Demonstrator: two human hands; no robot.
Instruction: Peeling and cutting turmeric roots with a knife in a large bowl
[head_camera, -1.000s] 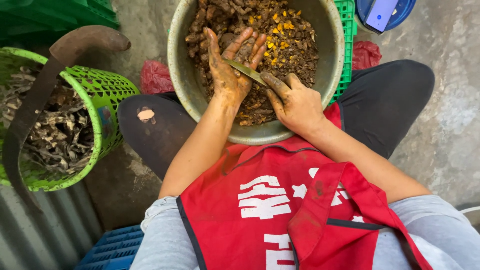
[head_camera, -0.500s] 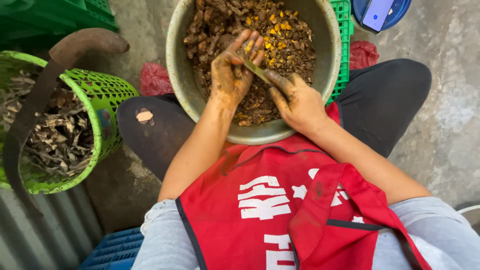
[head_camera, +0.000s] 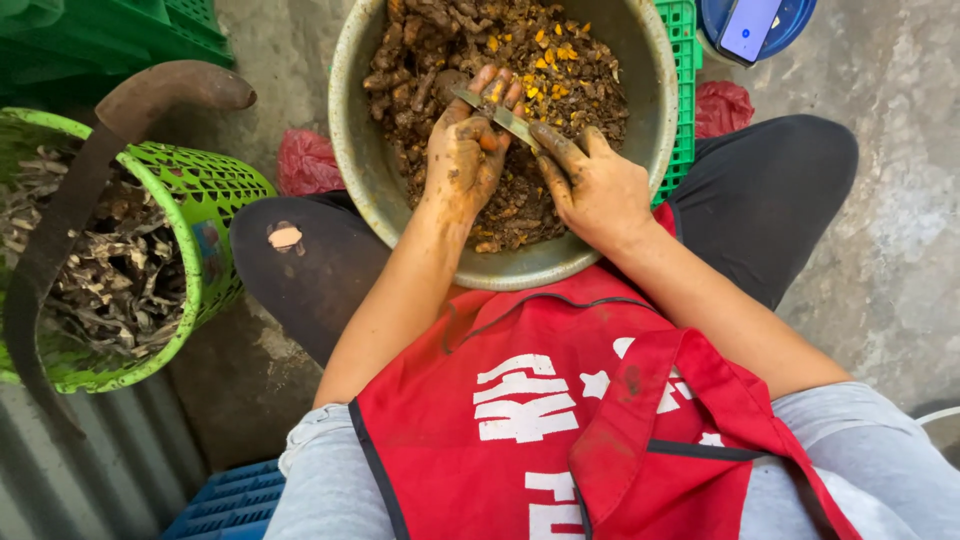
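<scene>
On a rough concrete floor (head_camera: 880, 260), a big metal bowl (head_camera: 350, 150) of muddy roots sits between the person's knees. The left hand (head_camera: 462, 150) is closed around a small orange root piece (head_camera: 487, 142) over the bowl. The right hand (head_camera: 595, 185) grips a knife (head_camera: 495, 112), blade laid against that piece. A green basket (head_camera: 205, 200) of scraps stands left.

Knife (head_camera: 497, 113) blade across orange root (head_camera: 487, 141), over basin.

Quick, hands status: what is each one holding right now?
Left hand: closed on a small orange root piece over the metal bowl.
Right hand: closed on a knife, blade against the piece.
</scene>
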